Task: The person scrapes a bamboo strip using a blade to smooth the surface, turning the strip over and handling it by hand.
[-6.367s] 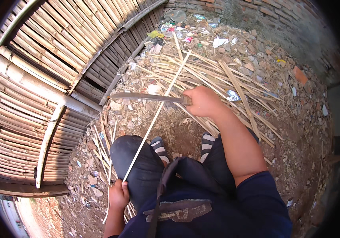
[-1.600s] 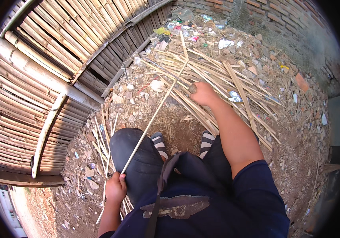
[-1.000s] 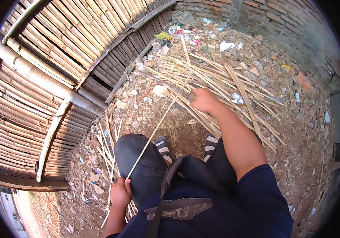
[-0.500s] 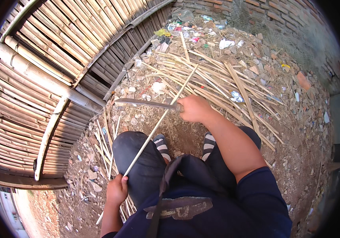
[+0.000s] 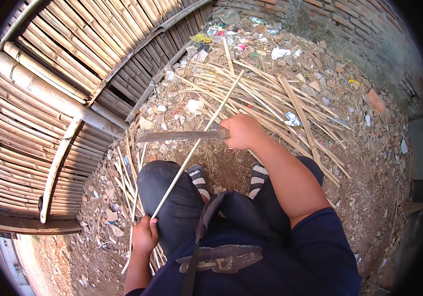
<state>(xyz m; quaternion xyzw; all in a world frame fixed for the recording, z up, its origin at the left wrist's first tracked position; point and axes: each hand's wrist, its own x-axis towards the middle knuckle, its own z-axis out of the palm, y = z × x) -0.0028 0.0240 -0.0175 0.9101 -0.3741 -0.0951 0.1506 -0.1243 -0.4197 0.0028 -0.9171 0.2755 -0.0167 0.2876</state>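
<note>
My left hand (image 5: 145, 234) is closed around the lower end of a long pale bamboo strip (image 5: 176, 179), beside my left knee. The strip slants up and to the right across that knee, its far end over the pile. In my right hand (image 5: 241, 131) is the handle of a machete (image 5: 177, 135), gripped in a fist. Its long dark blade points left and crosses the strip at its upper part; whether the edge touches the strip I cannot tell.
Ahead on the ground lies a pile of split bamboo strips (image 5: 270, 106). More thin strips (image 5: 130, 177) lie beside my left knee. A bamboo slat wall (image 5: 48, 98) stands at left, a brick wall (image 5: 340, 19) at the back. Rubble and litter (image 5: 251, 37) cover the ground.
The machete blade has turned so its tip sits lower and its broad side shows more. Both hands keep their grips and have barely moved.
</note>
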